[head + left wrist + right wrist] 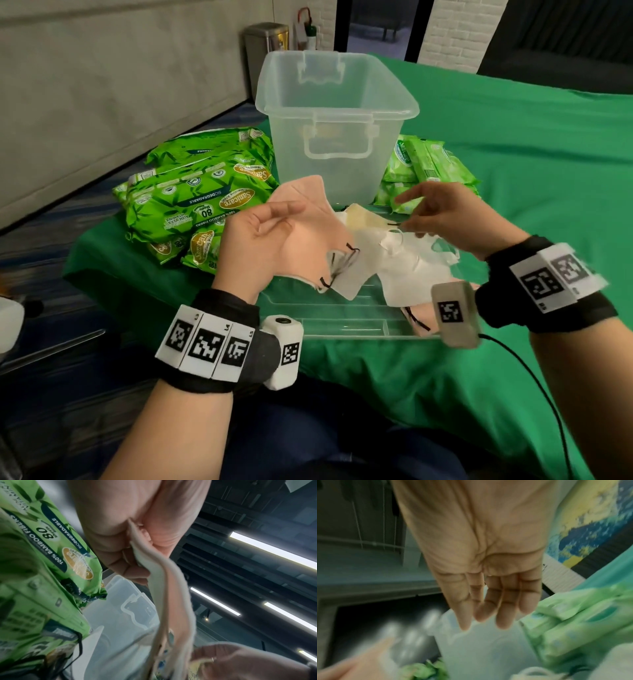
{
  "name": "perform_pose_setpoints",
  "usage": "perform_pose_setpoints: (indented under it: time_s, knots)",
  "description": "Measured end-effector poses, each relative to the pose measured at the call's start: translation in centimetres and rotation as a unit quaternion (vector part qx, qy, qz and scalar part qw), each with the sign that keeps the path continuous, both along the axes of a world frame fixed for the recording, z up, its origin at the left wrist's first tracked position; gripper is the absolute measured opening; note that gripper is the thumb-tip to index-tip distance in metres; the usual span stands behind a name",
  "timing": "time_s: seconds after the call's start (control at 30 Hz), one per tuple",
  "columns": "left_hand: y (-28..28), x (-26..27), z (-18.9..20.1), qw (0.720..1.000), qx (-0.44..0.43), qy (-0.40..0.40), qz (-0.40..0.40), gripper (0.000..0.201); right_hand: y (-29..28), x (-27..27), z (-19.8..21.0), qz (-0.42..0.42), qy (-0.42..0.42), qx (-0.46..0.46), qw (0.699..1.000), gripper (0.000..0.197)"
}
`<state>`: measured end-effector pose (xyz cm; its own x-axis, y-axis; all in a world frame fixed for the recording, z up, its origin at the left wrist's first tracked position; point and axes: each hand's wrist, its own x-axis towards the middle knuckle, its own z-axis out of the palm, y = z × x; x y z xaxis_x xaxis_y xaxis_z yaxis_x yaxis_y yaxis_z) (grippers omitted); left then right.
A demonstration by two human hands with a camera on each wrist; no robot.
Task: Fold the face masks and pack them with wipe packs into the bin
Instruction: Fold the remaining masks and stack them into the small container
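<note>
Nearest to the person, a clear lid [342,325] lies flat on the green-covered counter [513,171], just in front of the bin [337,113], with a heap of white face masks [404,263] on it and one more pink mask poking out under the near edge of the heap. Above the lid, the left hand [270,240] holds a pink face mask [305,205] lifted off the pile, thumb and fingers pinching its edge; the left wrist view shows the fabric gripped between them [154,566], black ear loops dangling below. The right hand [445,216] hovers over the lid's right part, fingers stretched and loose in the right wrist view [488,574], though from the head view thumb and finger seem to meet near a thin black loop; I cannot tell if it grips it. Beyond the lid stands the bin, transparent, upright. Left of the bin sit large green wipe packs [191,198], stacked; right of the bin, smaller light green wipe packs [424,168].
</note>
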<state>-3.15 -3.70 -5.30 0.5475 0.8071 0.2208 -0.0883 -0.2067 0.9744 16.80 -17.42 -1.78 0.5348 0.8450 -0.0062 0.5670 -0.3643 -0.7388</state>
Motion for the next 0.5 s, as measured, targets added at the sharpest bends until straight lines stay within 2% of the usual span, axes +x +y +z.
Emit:
perform_pose_setpoints:
  time_s: [0.07,0.13,0.2,0.33,0.5]
  knots:
    - [-0.1,0.2,-0.1,1.000,-0.002,0.004,-0.007,0.037,-0.7,1.8,-0.6,-0.007,-0.062,-0.108,0.992,0.043]
    - [-0.4,0.3,-0.1,1.000,-0.001,0.012,-0.014,0.036,-0.8,2.8,-1.5,0.025,-0.091,-0.232,0.968,0.057]
    - [-0.6,0.5,0.0,1.000,-0.004,0.014,-0.018,0.035,-0.4,3.3,-2.4,0.043,-0.122,-0.306,0.943,0.071]
    - [-0.8,0.6,0.1,1.000,-0.003,0.016,-0.019,0.033,1.0,3.4,-3.5,0.055,-0.173,-0.386,0.904,0.086]
    - [-0.7,0.4,0.3,1.000,0.004,0.021,-0.020,0.032,2.2,2.5,-3.7,0.065,-0.216,-0.441,0.869,0.081]
